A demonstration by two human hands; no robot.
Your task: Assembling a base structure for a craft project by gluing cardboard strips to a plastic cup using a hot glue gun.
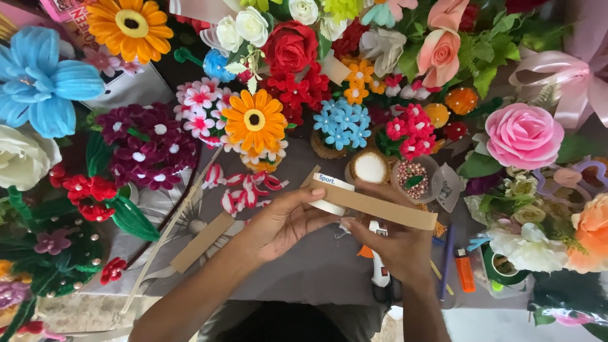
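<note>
My left hand point(285, 221) grips a white roll of tape point(331, 190) by its side. My right hand point(396, 244) holds a long brown cardboard strip point(386, 208) that lies across the front of the roll, its left end pressed against the tape. Both hands meet over the grey table cloth point(316, 269) near the middle of the view. A second brown cardboard strip point(202, 241) lies on the cloth to the left of my left forearm. A white glue gun point(379, 269) lies under my right hand, partly hidden.
Handmade flowers ring the work area: an orange daisy point(254, 120), red roses point(290, 47), a blue flower point(38, 79), a pink rose point(523, 135). A small bowl of beads point(415, 177), an orange lighter point(464, 270), a blue pen point(447, 261) and a thin wooden stick point(171, 231) lie nearby.
</note>
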